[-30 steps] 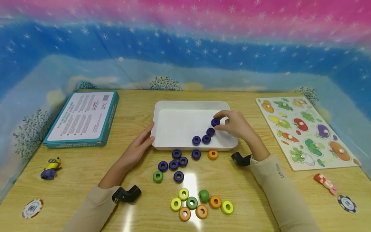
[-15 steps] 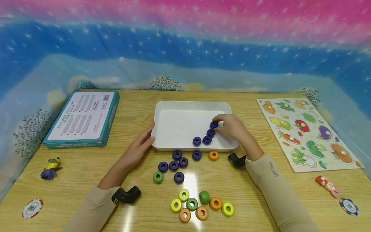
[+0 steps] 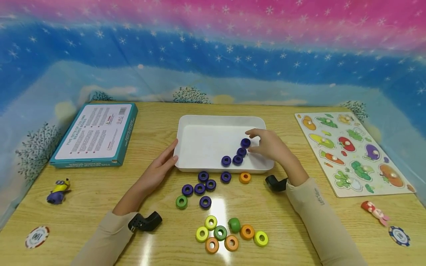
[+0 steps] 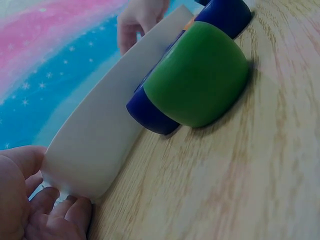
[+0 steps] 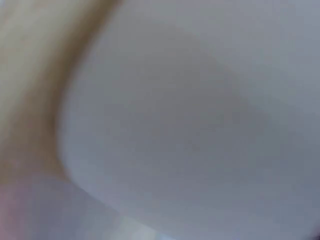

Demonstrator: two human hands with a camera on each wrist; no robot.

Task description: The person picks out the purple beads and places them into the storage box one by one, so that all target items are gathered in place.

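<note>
My left hand (image 3: 158,173) holds the left side of a shallow white tray (image 3: 213,170), fingers and thumb against its outer wall; the left wrist view shows thumb and fingertips at the tray's corner (image 4: 75,170). Over the tray's right side, my right hand (image 3: 271,146) has its thumb and index finger spread apart around a purple bead (image 3: 245,143), with a gap on both sides of it. More purple beads (image 3: 237,160) continue from it in a curved line inside the tray. The right wrist view is filled mostly by a blurred pale tray surface (image 5: 190,125).
In front of the tray lie purple beads (image 3: 199,189), a green bead (image 3: 181,202) and an orange bead (image 3: 244,177). Nearer are yellow, green and orange beads (image 3: 247,232). A teal box (image 3: 90,135), vegetable puzzle board (image 3: 352,155), two toy figures and two chips lie at the sides.
My right hand lowered a purple bead to the end of the line in the tray, then let it go. Its fingers have parted and drawn slightly right. The left hand has stayed put.
</note>
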